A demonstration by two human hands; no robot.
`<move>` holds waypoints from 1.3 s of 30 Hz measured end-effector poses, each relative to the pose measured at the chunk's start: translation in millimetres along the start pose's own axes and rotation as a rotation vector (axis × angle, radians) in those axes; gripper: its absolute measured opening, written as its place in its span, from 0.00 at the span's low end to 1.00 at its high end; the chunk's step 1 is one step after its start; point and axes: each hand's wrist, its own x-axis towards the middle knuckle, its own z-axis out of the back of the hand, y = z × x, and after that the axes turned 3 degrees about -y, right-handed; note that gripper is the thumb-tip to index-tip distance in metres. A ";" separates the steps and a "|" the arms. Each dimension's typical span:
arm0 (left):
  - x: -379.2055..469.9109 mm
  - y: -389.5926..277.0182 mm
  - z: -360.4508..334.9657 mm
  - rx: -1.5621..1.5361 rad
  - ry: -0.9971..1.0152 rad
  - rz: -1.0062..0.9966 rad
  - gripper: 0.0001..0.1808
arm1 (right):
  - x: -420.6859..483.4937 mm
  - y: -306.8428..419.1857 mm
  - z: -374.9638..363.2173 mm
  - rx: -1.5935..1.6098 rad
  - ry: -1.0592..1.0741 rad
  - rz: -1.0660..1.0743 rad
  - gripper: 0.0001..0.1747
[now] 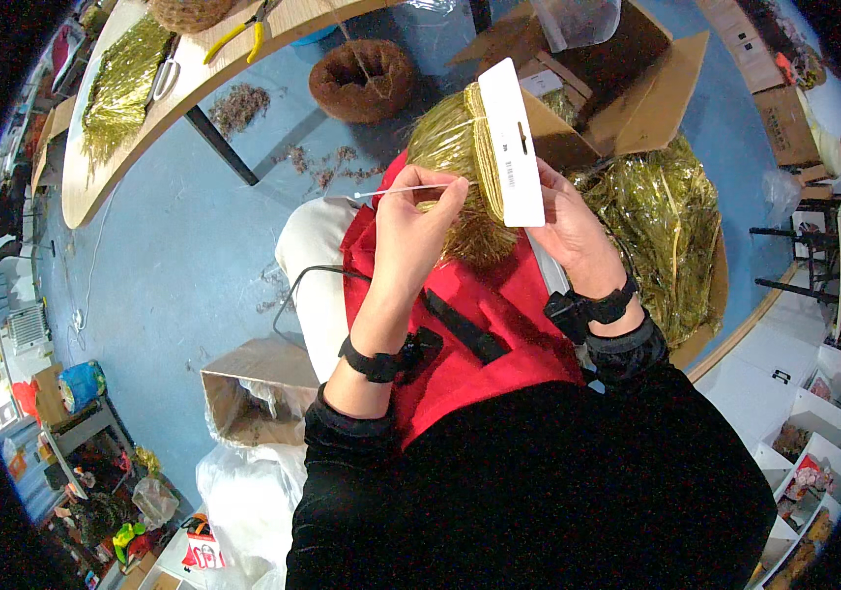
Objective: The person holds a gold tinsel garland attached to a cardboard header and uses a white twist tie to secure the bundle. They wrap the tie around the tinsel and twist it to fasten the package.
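My left hand (pixel 413 221) pinches a thin white cable tie (pixel 395 191) between thumb and fingers, its small head pointing left. In my right hand (pixel 571 225) is a white header card (pixel 512 147) with a hang slot and printing, together with a folded bundle of gold tinsel fringe (pixel 442 133). The card stands tilted against the bundle's folded band, and my right fingers are partly hidden behind it. Tinsel strands spread left and down over the red apron (pixel 486 317) on my lap. Whether the tie passes through the card or bundle cannot be told.
Gold tinsel (pixel 122 88), scissors (pixel 165 79) and yellow-handled pliers (pixel 239 37) lie on a wooden table (pixel 81 199). An open cardboard box (pixel 645 110) stands ahead, beside heaped gold tinsel (pixel 656 236). A brown ring-shaped object (pixel 357 96) and another carton (pixel 258 361) are on the floor.
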 end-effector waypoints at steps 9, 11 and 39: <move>0.5 8.8 -11.6 -0.087 -0.017 -0.040 0.08 | 8.1 -8.0 21.1 0.088 0.030 -0.013 0.22; 0.6 11.2 -13.8 -0.167 -0.018 -0.067 0.08 | 9.4 -9.8 25.2 0.099 0.045 -0.021 0.21; -14.6 8.9 -21.9 0.301 -0.177 -0.245 0.08 | 14.0 -30.9 48.0 0.214 0.154 0.037 0.22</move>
